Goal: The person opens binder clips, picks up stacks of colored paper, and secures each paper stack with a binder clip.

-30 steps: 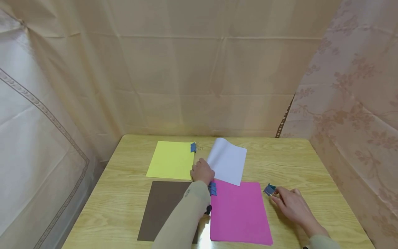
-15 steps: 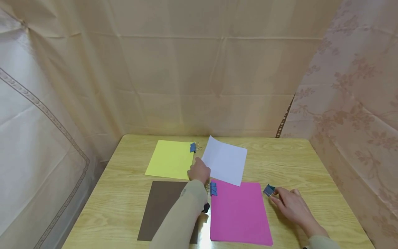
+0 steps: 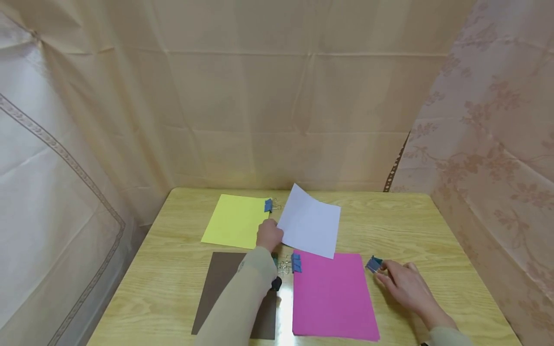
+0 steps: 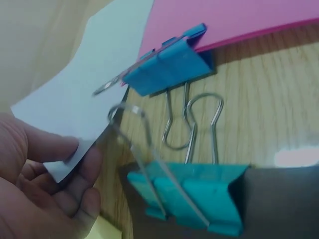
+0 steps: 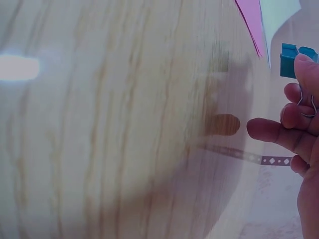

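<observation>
My left hand (image 3: 269,235) pinches the near-left corner of a white sheet of paper (image 3: 309,221) between thumb and fingers, as the left wrist view shows. The sheet's left side curves up, and its near edge overlaps the top of a pink paper stack (image 3: 335,295). On the right, my right hand (image 3: 409,287) holds a teal-blue binder clip (image 5: 288,63) by its wire handle, thumb on top. A blue binder clip (image 4: 167,67) grips the pink stack's left edge. Beside it, a teal binder clip (image 4: 192,194) sits on the edge of a brown sheet (image 3: 225,283).
Yellow paper (image 3: 235,221) with a blue binder clip (image 3: 268,205) on its right edge lies at the back left. My left sleeve crosses over the brown sheet. Cloth curtains (image 3: 277,96) stand behind and beside the wooden table (image 3: 407,226).
My left hand has drawn the white sheet's corner left and toward me, and its rolled left side has flattened out. The right hand with its binder clip has stayed in place.
</observation>
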{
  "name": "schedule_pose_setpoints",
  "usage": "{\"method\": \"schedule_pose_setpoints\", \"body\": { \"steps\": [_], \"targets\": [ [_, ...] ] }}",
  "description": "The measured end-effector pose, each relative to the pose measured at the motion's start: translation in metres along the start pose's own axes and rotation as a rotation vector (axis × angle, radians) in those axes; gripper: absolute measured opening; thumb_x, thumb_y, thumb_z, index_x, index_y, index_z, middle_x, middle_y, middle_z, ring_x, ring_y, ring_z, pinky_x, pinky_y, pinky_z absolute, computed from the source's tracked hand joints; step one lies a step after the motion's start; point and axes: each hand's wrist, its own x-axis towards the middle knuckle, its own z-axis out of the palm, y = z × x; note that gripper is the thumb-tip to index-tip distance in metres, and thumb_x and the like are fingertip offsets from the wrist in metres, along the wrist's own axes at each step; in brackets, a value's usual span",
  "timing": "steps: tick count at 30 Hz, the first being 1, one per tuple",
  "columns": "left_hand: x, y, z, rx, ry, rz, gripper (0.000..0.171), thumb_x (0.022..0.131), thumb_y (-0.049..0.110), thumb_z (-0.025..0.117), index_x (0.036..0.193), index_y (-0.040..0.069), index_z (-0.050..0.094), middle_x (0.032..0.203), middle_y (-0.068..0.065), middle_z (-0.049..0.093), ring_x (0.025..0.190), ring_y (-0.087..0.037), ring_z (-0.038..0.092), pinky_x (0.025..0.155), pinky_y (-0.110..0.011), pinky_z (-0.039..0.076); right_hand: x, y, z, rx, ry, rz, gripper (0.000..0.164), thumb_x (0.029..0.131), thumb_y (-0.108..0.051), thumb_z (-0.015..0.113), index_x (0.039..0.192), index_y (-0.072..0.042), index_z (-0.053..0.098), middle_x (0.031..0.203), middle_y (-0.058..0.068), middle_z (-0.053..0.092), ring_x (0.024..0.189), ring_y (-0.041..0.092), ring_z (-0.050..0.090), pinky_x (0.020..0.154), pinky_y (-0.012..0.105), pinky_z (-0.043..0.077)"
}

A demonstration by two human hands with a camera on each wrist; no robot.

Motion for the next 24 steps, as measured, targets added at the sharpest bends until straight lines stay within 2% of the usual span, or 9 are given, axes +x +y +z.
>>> {"method": "schedule_pose_setpoints", "body": {
  "steps": [6,14,24],
  "targets": [
    [0.0,-0.006,-0.016,-0.064,-0.079,-0.003,0.026,0.081,-0.002,0.068,0.107,-0.006,0.071,0.1,-0.016,0.071,0.083,-0.025,0.059,0.071,-0.036,0.054,0.001,0.0,-0.001,0.004,-0.02,0.014,0.02,0.096,-0.027,0.071,0.102,-0.009,0.068,0.086,-0.003,0.069,0.069,0.007,0.055,0.078,0.038,0.038],
    [0.008,-0.021,-0.025,-0.243,-0.181,-0.092,0.009,0.083,0.001,0.079,0.089,0.001,0.072,0.087,-0.008,0.066,0.08,-0.023,0.055,0.066,-0.033,0.045,0.001,0.0,-0.001,0.004,-0.047,0.024,0.021,0.097,-0.029,0.071,0.103,-0.009,0.068,0.083,-0.006,0.066,0.067,0.004,0.05,0.079,0.038,0.038],
    [0.008,-0.026,-0.035,-0.318,-0.199,-0.127,0.019,0.084,0.006,0.082,0.101,0.002,0.074,0.099,-0.01,0.071,0.086,-0.024,0.063,0.073,-0.033,0.049,0.001,0.0,-0.001,-0.002,-0.025,0.007,0.022,0.097,-0.029,0.072,0.103,-0.009,0.068,0.085,-0.006,0.067,0.067,0.003,0.05,0.078,0.037,0.038]
  ]
}}
